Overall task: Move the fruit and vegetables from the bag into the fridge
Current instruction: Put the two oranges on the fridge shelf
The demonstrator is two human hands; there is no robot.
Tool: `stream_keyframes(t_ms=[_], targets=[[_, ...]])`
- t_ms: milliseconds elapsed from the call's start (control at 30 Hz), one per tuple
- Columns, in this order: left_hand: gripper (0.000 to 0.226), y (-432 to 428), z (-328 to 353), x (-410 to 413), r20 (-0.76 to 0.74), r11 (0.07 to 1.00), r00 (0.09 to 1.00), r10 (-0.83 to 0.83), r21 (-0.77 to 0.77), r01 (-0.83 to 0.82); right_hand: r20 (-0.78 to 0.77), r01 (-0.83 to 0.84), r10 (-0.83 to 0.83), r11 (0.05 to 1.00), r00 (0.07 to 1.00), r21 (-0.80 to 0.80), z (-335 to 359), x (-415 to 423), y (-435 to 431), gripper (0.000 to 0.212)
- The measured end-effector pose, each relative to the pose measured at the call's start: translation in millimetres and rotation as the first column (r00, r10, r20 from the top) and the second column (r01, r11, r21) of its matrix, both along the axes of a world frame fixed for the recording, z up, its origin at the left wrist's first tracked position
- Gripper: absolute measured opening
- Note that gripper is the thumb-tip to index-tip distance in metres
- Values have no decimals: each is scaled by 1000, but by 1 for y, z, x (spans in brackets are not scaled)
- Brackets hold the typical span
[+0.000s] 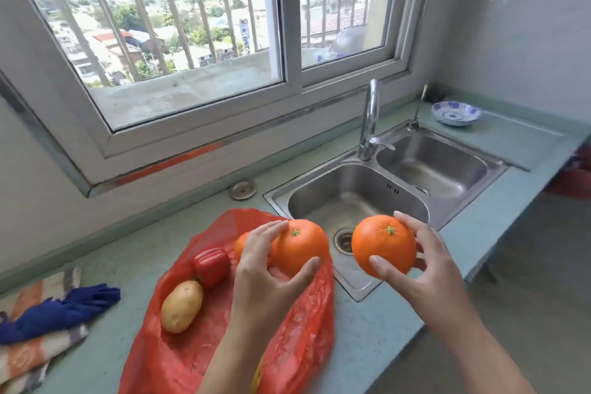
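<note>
Two oranges are held up, one in each hand. The first orange [300, 246] is held by the left hand [265, 269] just above the open red bag [192, 358]. The second orange [382, 243] is held by the right hand [425, 265] over the near edge of the sink [361, 201]. Each orange is gripped with the fingers [307, 269] curled round it, the thumb on the near side and the other fingers on the far side, so that it cannot roll away or drop. One fruit is taken in each hand, most likely so that fewer trips to the fridge are needed. The fridge is not seen anywhere here.

Both oranges are round, bright and smooth. A small green star is seen on each, where the stem was, and it is turned up toward the camera. No dents or dark spots can be seen.

The bag is laid flat on the table [105, 265] with its mouth spread wide, so that the food inside can be seen and reached. A tan potato [181, 305] and a red pepper [211, 265] are lying in it, just beside each other. A bit of a third orange [240, 245] is seen behind the left hand. Something yellow [256, 374] peeks out by the left arm, but what it is cannot be told.

The job is judged to be only just begun, since nothing has been put in the fridge yet.
</note>
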State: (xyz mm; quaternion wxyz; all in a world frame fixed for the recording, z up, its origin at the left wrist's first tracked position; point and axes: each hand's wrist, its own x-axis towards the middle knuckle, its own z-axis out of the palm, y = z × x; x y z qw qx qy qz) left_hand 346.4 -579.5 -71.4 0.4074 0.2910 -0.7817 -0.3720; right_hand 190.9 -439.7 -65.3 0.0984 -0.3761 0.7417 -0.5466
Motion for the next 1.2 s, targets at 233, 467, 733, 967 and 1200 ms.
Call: stream_keyframes(t_ms=[233, 467, 733, 967, 1200], targets=[[53, 63, -7, -25, -62, 972, 971, -229, 29, 232, -36, 284, -284, 959, 958, 11, 4, 18, 100, 59], [49, 142, 1, -69, -46, 871, 873, -486, 51, 488, -38, 530, -529, 848, 848, 12, 16, 24, 200, 63], [54, 261, 9, -163, -1, 676, 676, -737, 35, 736, -45, 770, -773, 634, 633, -69, 14, -11, 330, 63], [51, 401, 32, -269, 17, 486, 487, -873, -46, 873, -64, 891, -903, 430, 426, -143, 24, -70, 465, 69], [51, 529, 37, -342, -3, 279, 279, -960, -51, 959, -10, 959, -973, 227, 229, -171, 31, -101, 579, 65]])
